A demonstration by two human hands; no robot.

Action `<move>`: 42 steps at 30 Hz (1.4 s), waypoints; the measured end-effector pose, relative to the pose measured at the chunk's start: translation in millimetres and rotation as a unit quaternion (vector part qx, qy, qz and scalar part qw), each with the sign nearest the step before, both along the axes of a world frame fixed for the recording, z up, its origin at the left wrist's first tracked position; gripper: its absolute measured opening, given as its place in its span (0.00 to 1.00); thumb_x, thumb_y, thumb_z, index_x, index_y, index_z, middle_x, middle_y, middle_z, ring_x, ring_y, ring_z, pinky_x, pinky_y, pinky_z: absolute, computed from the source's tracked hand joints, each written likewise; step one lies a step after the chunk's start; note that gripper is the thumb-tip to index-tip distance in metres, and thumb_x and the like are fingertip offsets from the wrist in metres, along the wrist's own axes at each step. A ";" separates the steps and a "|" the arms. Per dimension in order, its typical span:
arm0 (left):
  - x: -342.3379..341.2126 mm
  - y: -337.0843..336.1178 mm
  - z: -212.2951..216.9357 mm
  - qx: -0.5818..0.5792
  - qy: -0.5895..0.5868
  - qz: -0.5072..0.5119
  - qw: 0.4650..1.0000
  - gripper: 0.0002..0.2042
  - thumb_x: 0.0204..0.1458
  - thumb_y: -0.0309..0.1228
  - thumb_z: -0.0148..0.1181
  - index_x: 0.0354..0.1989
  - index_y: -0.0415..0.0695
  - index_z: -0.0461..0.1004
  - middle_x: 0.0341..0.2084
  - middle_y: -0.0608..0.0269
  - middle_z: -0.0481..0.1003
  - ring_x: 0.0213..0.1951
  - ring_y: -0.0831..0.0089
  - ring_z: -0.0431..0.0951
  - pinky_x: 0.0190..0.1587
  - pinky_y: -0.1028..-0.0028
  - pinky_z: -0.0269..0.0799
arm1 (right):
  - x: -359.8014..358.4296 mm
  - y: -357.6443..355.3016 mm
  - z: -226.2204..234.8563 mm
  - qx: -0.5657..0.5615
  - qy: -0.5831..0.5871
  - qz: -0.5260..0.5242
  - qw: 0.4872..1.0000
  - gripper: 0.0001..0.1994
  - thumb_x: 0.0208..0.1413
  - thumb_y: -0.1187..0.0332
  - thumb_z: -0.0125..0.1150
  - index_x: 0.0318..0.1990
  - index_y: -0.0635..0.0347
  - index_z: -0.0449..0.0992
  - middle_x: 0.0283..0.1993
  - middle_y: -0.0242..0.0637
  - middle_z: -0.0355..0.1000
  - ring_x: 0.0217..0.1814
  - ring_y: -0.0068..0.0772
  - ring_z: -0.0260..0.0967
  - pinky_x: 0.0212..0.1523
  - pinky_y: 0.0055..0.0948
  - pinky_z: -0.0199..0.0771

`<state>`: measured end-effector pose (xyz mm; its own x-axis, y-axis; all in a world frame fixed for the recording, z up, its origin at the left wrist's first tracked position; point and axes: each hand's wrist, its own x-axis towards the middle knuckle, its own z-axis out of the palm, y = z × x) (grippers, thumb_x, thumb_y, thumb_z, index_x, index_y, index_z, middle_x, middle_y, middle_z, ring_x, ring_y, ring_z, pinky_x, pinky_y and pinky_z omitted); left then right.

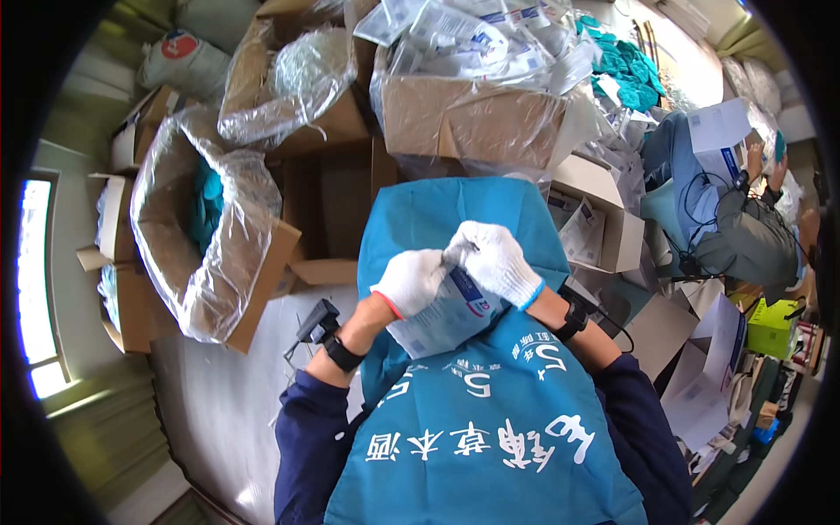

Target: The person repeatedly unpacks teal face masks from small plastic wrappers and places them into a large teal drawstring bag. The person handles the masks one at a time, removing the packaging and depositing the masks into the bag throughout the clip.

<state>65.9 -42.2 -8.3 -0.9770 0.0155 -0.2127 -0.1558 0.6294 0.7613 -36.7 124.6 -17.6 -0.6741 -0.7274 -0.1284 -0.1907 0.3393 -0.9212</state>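
A white plastic packet (442, 322) with blue and red printing hangs over the teal apron (464, 416) on my lap. My left hand (411, 278), in a white knit glove with a red cuff edge, pinches the packet's upper edge. Beside it my right hand (494, 265), gloved alike with a blue cuff edge, grips the same edge, its fingertips meeting those of the left. The fingers cover the packet's top, so I cannot tell whether it is sealed.
Ahead stands a cardboard box (477, 118) heaped with similar packets. To the left, a plastic-lined box (254, 280) holds teal pieces. An open white box (626, 236) with packets stands at right, near a seated co-worker (744, 236). Teal pieces (626, 70) lie heaped at the far right.
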 end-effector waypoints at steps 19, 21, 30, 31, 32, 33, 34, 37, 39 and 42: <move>-6.9 20.8 29.5 -0.185 0.389 -0.011 0.902 0.13 0.35 0.18 0.59 0.31 0.46 0.77 0.24 0.61 0.77 0.26 0.60 0.77 0.28 0.66 0.73 | -40.2 -56.0 -117.4 0.161 0.025 -0.076 0.984 0.20 0.56 0.49 0.62 0.34 0.60 0.81 0.36 0.45 0.78 0.42 0.51 0.76 0.47 0.40 0.77; -2.0 18.5 33.0 -0.169 0.407 0.055 0.896 0.14 0.35 0.17 0.60 0.32 0.47 0.79 0.26 0.62 0.78 0.26 0.63 0.77 0.29 0.68 0.74 | -35.0 -51.3 -121.1 0.105 -0.047 -0.076 0.990 0.20 0.57 0.49 0.62 0.40 0.59 0.77 0.42 0.45 0.75 0.46 0.49 0.73 0.51 0.40 0.74; -8.6 11.2 38.2 -0.173 0.457 0.224 0.843 0.03 0.50 0.18 0.64 0.32 0.39 0.78 0.23 0.56 0.77 0.23 0.59 0.76 0.28 0.69 0.73 | -12.1 29.7 -62.3 -0.436 -0.641 0.025 0.632 0.36 0.59 0.47 0.63 0.66 0.58 0.57 0.65 0.42 0.62 0.68 0.42 0.60 0.67 0.41 0.61; -9.3 9.3 37.0 -0.177 0.457 0.239 0.838 0.03 0.50 0.18 0.64 0.31 0.39 0.78 0.23 0.56 0.77 0.23 0.59 0.76 0.28 0.69 0.73 | -9.7 44.0 -51.8 -0.451 -0.639 0.053 0.620 0.38 0.59 0.47 0.63 0.69 0.58 0.55 0.68 0.41 0.60 0.70 0.41 0.58 0.69 0.41 0.60; -10.8 7.5 37.7 -0.182 0.457 0.253 0.833 0.03 0.50 0.18 0.63 0.31 0.39 0.78 0.23 0.56 0.77 0.23 0.59 0.76 0.27 0.69 0.73 | -7.4 55.8 -40.2 -0.457 -0.627 0.077 0.626 0.41 0.60 0.47 0.63 0.72 0.57 0.53 0.70 0.41 0.59 0.73 0.40 0.57 0.71 0.42 0.59; -12.7 6.6 37.0 -0.186 0.456 0.266 0.829 0.03 0.51 0.18 0.63 0.31 0.38 0.78 0.23 0.55 0.77 0.23 0.59 0.76 0.27 0.69 0.73 | -4.5 63.9 -31.3 -0.455 -0.605 0.090 0.647 0.43 0.60 0.47 0.63 0.75 0.57 0.50 0.73 0.41 0.57 0.75 0.39 0.56 0.72 0.42 0.57; -14.8 6.7 36.5 -0.191 0.455 0.279 0.824 0.02 0.51 0.18 0.63 0.30 0.38 0.78 0.23 0.55 0.77 0.23 0.59 0.76 0.27 0.69 0.72 | -1.8 65.4 -26.8 -0.437 -0.562 0.092 0.696 0.47 0.54 0.51 0.69 0.75 0.58 0.49 0.73 0.40 0.57 0.75 0.39 0.56 0.73 0.40 0.56; -19.7 12.2 32.4 -0.158 0.464 0.256 0.833 0.02 0.52 0.18 0.62 0.30 0.38 0.78 0.24 0.55 0.77 0.23 0.59 0.77 0.28 0.69 0.73 | 14.0 66.7 -12.6 -0.308 -0.469 -0.010 0.827 0.58 0.33 0.74 0.84 0.74 0.61 0.51 0.73 0.38 0.58 0.73 0.35 0.57 0.74 0.36 0.54; -21.6 21.5 28.1 -0.121 0.473 0.208 0.847 0.01 0.53 0.20 0.62 0.31 0.37 0.78 0.24 0.54 0.78 0.24 0.59 0.78 0.28 0.69 0.74 | 14.2 65.3 -13.9 -0.261 -0.435 -0.035 0.861 0.37 0.47 0.75 0.73 0.66 0.63 0.61 0.65 0.37 0.66 0.64 0.29 0.65 0.65 0.30 0.63; -18.2 30.9 32.8 -0.068 0.441 0.199 0.873 0.02 0.55 0.21 0.61 0.31 0.37 0.77 0.24 0.54 0.78 0.24 0.60 0.78 0.28 0.70 0.74 | 15.8 64.1 -19.8 -0.244 -0.381 -0.035 0.891 0.18 0.61 0.75 0.62 0.58 0.65 0.71 0.57 0.35 0.74 0.55 0.22 0.72 0.57 0.25 0.72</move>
<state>47.7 -11.3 24.5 -0.6841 -0.3297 0.6506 0.2247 0.7533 0.6181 -20.9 188.7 -37.4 -0.5727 -0.7810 -0.2490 0.5595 -0.1504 -0.8151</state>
